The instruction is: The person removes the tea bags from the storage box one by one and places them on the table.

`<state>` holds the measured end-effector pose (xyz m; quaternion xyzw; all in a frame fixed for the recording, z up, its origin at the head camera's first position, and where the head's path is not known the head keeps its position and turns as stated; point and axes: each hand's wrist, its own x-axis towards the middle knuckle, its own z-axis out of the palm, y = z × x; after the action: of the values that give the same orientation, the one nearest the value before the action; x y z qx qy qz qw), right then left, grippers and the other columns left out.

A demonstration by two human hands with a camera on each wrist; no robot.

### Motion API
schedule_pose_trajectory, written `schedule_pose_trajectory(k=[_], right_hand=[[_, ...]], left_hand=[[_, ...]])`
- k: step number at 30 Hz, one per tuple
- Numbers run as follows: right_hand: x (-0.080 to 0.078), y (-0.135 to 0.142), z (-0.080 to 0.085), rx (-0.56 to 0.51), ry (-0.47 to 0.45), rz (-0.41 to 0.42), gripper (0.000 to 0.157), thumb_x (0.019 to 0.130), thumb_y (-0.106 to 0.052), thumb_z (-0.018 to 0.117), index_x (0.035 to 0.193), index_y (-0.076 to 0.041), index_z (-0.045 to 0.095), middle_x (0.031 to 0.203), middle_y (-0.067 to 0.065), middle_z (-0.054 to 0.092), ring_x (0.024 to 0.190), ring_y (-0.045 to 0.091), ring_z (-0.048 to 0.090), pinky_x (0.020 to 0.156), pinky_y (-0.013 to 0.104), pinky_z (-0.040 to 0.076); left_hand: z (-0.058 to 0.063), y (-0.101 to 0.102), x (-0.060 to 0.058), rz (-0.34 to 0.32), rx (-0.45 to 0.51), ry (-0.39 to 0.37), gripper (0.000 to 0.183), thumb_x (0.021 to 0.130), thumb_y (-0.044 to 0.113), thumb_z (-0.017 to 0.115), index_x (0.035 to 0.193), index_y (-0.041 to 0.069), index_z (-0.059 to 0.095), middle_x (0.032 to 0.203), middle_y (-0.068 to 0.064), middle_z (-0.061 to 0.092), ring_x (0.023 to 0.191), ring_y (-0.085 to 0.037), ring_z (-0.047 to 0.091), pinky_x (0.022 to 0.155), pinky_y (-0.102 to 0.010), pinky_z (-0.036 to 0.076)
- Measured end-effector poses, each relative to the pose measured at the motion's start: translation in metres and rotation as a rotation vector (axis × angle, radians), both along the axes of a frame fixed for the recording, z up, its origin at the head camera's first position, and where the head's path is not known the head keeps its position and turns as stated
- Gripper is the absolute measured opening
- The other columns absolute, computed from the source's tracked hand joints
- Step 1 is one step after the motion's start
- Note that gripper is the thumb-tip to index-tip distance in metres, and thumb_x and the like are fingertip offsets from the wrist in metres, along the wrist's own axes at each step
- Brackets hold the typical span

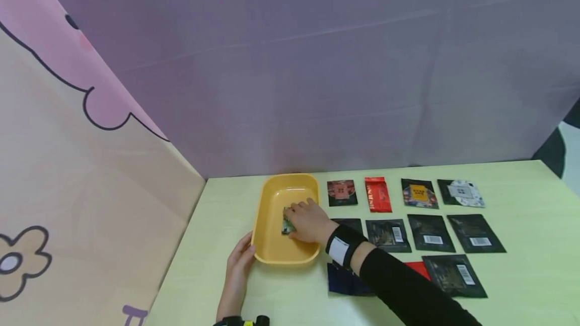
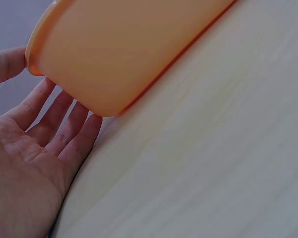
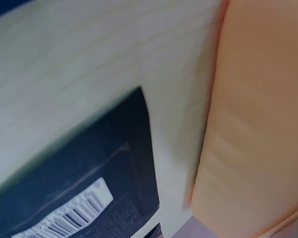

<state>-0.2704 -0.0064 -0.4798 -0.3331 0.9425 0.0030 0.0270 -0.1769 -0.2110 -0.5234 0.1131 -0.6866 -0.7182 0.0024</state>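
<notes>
A yellow plastic tray [image 1: 267, 253] stands at the left of the table. My left hand [image 1: 240, 260] holds its near-left corner; in the left wrist view the thumb is at the rim and the fingers [image 2: 64, 111] lie against the outer wall. Over the tray, my right hand [image 1: 310, 223] grips a small green printed packet [image 1: 286, 226], partly covered by the fingers. The right wrist view misses that hand and shows the tray's outer wall [image 3: 258, 124] beside a black packet [image 3: 124, 158] with a barcode.
Right of the tray, flat packets lie in rows: a red packet [image 1: 378, 195], a black packet with a yellow label [image 1: 419, 193], and several black packets with barcodes [image 1: 430, 233]. My right forearm partly covers a dark blue packet [image 1: 346, 283]. A grey cloth wall [image 1: 317, 89] rises behind.
</notes>
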Motion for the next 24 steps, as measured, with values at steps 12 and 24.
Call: schedule_pose_trajectory(k=[12, 24], right_hand=[[-0.001, 0.004, 0.0, -0.236, -0.027, -0.003, 0.071, 0.092, -0.052, 0.064, 0.148, -0.015, 0.044, 0.142, 0.013, 0.047, 0.128, 0.029, 0.047, 0.112, 0.047, 0.032], [0.005, 0.013, 0.016, -0.374, 0.021, 0.092, 0.066, 0.093, -0.047, 0.065, 0.148, -0.016, 0.047, 0.146, 0.014, 0.043, 0.131, 0.028, 0.043, 0.112, 0.045, 0.033]], left_hand=[[0.0, -0.001, 0.002, -0.02, -0.003, 0.01, 0.05, 0.1, 0.021, 0.053, 0.145, 0.0, 0.046, 0.149, -0.015, 0.045, 0.134, -0.026, 0.044, 0.105, -0.033, 0.037], [-0.001, -0.001, 0.001, -0.003, -0.016, -0.002, 0.052, 0.1, 0.025, 0.054, 0.144, 0.0, 0.046, 0.149, -0.016, 0.045, 0.135, -0.029, 0.043, 0.111, -0.046, 0.033]])
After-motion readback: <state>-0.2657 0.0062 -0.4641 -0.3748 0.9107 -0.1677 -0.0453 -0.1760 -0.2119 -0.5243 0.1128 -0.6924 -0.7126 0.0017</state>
